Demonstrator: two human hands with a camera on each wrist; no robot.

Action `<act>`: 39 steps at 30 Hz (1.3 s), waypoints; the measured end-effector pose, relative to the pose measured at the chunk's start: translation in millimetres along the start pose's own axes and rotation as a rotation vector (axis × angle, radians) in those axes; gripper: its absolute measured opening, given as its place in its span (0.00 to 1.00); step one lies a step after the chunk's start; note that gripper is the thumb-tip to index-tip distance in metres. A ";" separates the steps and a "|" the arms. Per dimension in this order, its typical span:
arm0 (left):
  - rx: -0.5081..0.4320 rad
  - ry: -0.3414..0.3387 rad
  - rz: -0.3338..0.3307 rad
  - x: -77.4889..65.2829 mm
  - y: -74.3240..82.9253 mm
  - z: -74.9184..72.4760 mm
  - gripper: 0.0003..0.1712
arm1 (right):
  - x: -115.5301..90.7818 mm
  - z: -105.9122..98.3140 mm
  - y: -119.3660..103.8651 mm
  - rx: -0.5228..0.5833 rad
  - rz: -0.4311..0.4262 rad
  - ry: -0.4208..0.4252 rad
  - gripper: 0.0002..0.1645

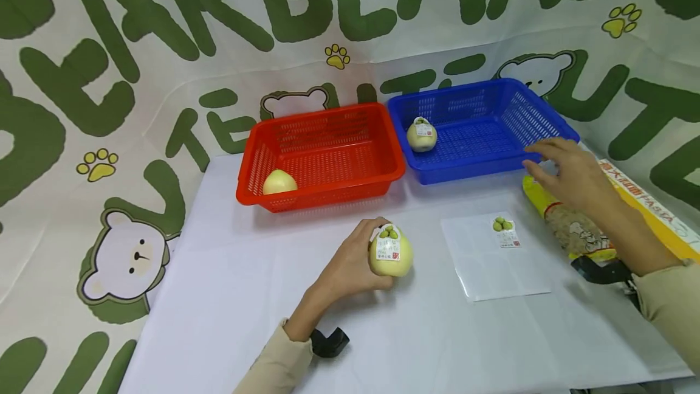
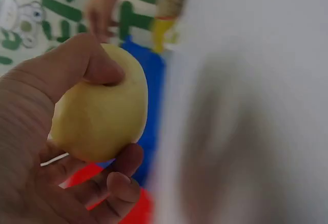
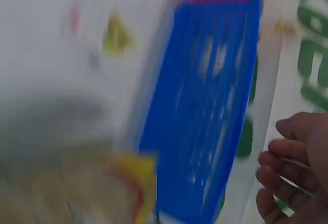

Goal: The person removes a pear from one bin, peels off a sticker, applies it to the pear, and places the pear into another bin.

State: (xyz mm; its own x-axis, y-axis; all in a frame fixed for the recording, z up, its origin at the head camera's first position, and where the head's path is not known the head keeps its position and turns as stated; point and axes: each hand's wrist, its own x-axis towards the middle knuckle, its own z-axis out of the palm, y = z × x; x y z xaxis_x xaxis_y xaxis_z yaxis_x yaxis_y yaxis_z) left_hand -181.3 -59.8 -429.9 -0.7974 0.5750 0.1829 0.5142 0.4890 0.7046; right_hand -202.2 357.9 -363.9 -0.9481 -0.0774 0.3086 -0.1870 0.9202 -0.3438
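Note:
In the head view my left hand grips a round pale yellow pear above the white table. A white label with green fruit pictures is on the pear. The left wrist view shows the thumb and fingers curled around the pear. My right hand is near the right front corner of the blue basket, its fingers loosely bent and holding nothing. A backing sheet with one sticker lies on the table between the hands.
A red basket at the back holds an unlabelled pear. Inside the blue basket sits a labelled pear. Under my right arm lie a yellow food bag and a pasta package. A printed cloth hangs behind.

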 end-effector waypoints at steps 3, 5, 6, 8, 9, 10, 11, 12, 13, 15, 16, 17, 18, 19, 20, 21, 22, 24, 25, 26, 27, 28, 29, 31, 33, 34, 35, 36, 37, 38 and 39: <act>-0.022 0.035 0.046 18.4 16.0 -14.7 0.54 | 12.7 -14.3 28.6 -0.029 0.110 -0.002 0.33; -0.002 0.053 0.080 35.8 26.9 -26.6 0.54 | 19.3 -20.1 43.4 -0.029 0.193 -0.031 0.40; 0.011 0.064 0.100 45.8 31.4 -32.3 0.53 | 21.5 -21.8 49.6 -0.031 0.227 -0.050 0.43; 0.038 0.078 0.133 67.1 39.1 -43.0 0.52 | 25.3 -23.1 59.1 -0.037 0.276 -0.092 0.47; 0.055 0.084 0.148 78.6 42.5 -47.7 0.51 | 26.8 -22.7 62.7 -0.043 0.298 -0.112 0.49; 0.071 0.088 0.156 90.2 45.5 -51.6 0.51 | 28.2 -21.9 65.6 -0.050 0.314 -0.130 0.50; 0.082 0.091 0.159 101.8 48.3 -55.0 0.51 | 29.3 -21.0 68.0 -0.060 0.325 -0.142 0.51; 0.090 0.094 0.158 113.5 50.8 -57.7 0.51 | 30.2 -19.8 70.2 -0.068 0.331 -0.146 0.51; 0.094 0.091 0.150 125.0 53.5 -59.9 0.51 | 30.8 -18.6 71.8 -0.078 0.336 -0.148 0.51; 0.108 0.084 0.128 147.7 58.0 -62.2 0.51 | 31.0 -16.9 74.4 -0.085 0.339 -0.139 0.52; 0.108 0.078 0.113 158.4 59.7 -62.4 0.51 | 30.8 -16.4 75.1 -0.089 0.339 -0.133 0.52; 0.107 0.071 0.101 168.9 61.2 -62.1 0.52 | 30.4 -16.0 75.7 -0.091 0.341 -0.128 0.53; 0.105 0.064 0.086 179.3 62.0 -61.2 0.52 | 29.8 -15.9 76.0 -0.093 0.343 -0.123 0.53; 0.099 0.057 0.076 189.2 62.4 -59.8 0.52 | 29.2 -15.8 75.8 -0.092 0.347 -0.121 0.54; 0.090 0.053 0.065 198.9 62.2 -58.2 0.53 | 28.7 -15.8 75.4 -0.090 0.353 -0.119 0.54; 0.078 0.047 0.056 208.4 61.6 -56.4 0.53 | 28.3 -15.9 74.7 -0.090 0.359 -0.118 0.54; 0.071 0.040 0.044 217.7 61.0 -54.6 0.54 | 28.2 -15.9 74.0 -0.094 0.362 -0.118 0.55; 0.066 0.033 0.032 236.5 59.6 -51.2 0.54 | 28.9 -16.1 72.1 -0.102 0.361 -0.111 0.55; 0.061 0.029 0.032 246.3 58.8 -49.5 0.54 | 29.5 -16.3 71.0 -0.103 0.359 -0.107 0.55; 0.057 0.023 0.035 256.4 57.9 -47.5 0.53 | 29.9 -16.6 70.1 -0.104 0.355 -0.102 0.55; 0.058 0.013 0.038 266.5 56.9 -45.1 0.53 | 30.1 -16.7 69.4 -0.103 0.351 -0.098 0.55; 0.058 0.005 0.041 276.3 56.0 -42.3 0.53 | 30.0 -16.7 68.8 -0.103 0.348 -0.095 0.54; 0.058 -0.004 0.038 286.2 54.9 -38.9 0.52 | 29.4 -16.4 68.6 -0.104 0.345 -0.091 0.54; 0.079 -0.023 0.022 303.9 51.4 -30.4 0.49 | 27.6 -15.2 68.7 -0.106 0.346 -0.090 0.54; 0.157 -0.040 -0.025 317.6 47.1 -20.7 0.49 | 25.1 -12.6 69.1 -0.113 0.346 -0.089 0.54; 0.203 -0.043 -0.051 324.3 45.2 -15.5 0.49 | 24.9 -12.4 70.0 -0.120 0.348 -0.088 0.53; 0.257 -0.046 -0.080 330.3 42.9 -10.4 0.49 | 24.7 -11.9 70.8 -0.124 0.347 -0.085 0.53; 0.313 -0.049 -0.106 335.1 40.7 -5.8 0.50 | 24.8 -11.5 71.5 -0.126 0.347 -0.083 0.53; 0.371 -0.051 -0.127 339.2 38.5 -1.8 0.51 | 25.1 -10.9 72.1 -0.129 0.346 -0.081 0.53; 0.415 -0.049 -0.148 342.7 36.2 1.6 0.51 | 25.5 -10.5 72.4 -0.133 0.345 -0.079 0.53; 0.451 -0.051 -0.163 345.5 33.9 4.6 0.52 | 26.1 -10.2 72.6 -0.136 0.345 -0.079 0.53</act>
State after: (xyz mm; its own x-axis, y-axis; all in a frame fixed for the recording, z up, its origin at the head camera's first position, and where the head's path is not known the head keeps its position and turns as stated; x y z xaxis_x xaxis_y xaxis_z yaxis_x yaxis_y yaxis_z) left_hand -438.0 158.5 -346.0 -0.8684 0.4931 0.0526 0.4783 0.8048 0.3515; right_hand -237.9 426.6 -371.7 -0.9672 0.2217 0.1241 0.1777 0.9395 -0.2929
